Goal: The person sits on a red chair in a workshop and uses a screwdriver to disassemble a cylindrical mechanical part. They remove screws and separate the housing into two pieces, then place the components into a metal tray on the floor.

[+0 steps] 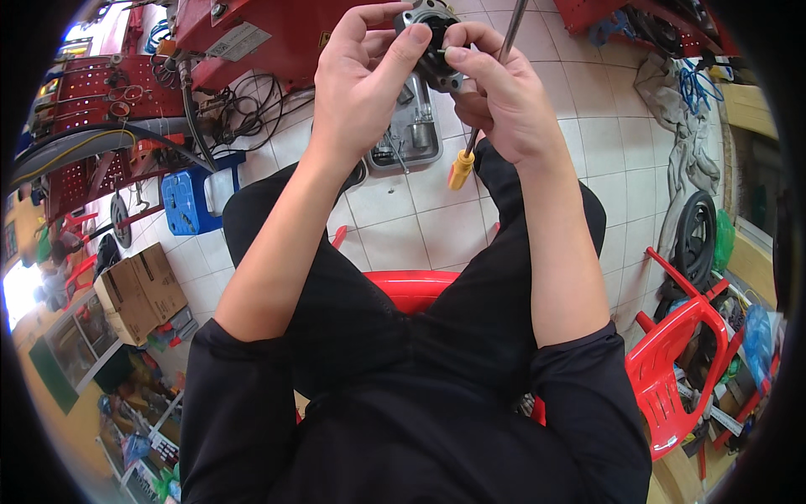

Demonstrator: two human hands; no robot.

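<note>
Up at the top middle, my left hand (361, 88) is closed around a round metal housing (434, 65) with a dark middle and holes in its flange. Its thumb presses on the near face. Across from it, my right hand (512, 101) pinches thumb and forefinger together at the dark middle; a small pale tip shows there, too small to name. A long screwdriver (461, 170) with a yellow handle runs through the right hand's fingers, handle down and shaft up. Below the housing, a grey tray (411, 160) of metal parts lies on the tiled floor.
Red metal equipment (252, 50) with black cables (252, 109) stands at the upper left. A blue container (189, 202) sits beside my left knee, with a cardboard box (141, 294) farther left. At right are a red plastic chair (672, 378) and a black wheel (696, 231).
</note>
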